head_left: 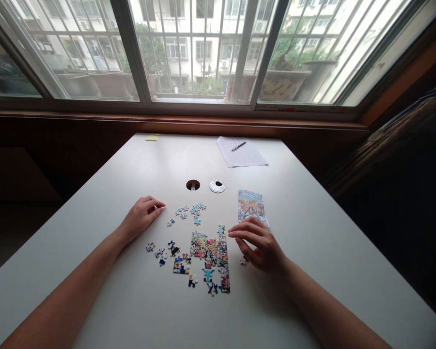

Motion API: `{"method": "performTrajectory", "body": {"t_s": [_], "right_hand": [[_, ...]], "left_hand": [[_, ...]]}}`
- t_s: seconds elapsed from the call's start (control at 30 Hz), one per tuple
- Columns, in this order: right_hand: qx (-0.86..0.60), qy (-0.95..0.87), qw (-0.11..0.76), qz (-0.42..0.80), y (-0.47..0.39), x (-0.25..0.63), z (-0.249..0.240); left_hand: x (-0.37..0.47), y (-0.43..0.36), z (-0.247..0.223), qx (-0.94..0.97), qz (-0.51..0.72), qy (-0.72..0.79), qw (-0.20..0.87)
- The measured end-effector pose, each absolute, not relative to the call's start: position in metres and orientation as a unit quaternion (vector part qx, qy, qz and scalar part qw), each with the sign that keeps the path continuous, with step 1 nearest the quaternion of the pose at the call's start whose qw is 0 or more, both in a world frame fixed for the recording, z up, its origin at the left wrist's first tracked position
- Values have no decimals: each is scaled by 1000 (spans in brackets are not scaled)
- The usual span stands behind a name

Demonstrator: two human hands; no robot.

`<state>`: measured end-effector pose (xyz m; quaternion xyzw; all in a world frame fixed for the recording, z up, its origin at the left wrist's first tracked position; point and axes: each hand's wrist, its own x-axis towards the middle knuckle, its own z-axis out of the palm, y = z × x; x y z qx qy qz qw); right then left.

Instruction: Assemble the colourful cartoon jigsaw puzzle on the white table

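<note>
Though near puzzle edge, fingers unconfined

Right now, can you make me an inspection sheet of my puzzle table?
Surface: white table, with a round hole.
Job's things: partly joined puzzle, loose pieces to its left and beyond it, picture sheet beyond the right hand.
Clutter: papers with a pen on top; round cover beside the hole.
Hands: right, fingers spread beside the puzzle; left hand, left of the pieces, grip unclear.
Cables: nothing seen.
Surroundings: window, bars outside.
</note>
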<state>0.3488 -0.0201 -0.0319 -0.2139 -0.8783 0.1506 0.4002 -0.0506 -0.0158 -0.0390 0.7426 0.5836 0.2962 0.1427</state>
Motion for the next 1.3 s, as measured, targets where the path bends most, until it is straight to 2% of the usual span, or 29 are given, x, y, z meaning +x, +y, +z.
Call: {"method": "performTrajectory", "body": {"t_s": [0.5, 1.03, 1.3], "right_hand": [[-225, -867, 416, 154, -19, 349, -31], [-231, -866, 413, 163, -18, 350, -33], [-232, -866, 409, 169, -18, 350, -34]], "left_hand": [[-52, -9, -49, 776, 255, 560, 139], [-28, 15, -42, 848, 205, 453, 184], [-26, 17, -38, 854, 192, 453, 173]]}}
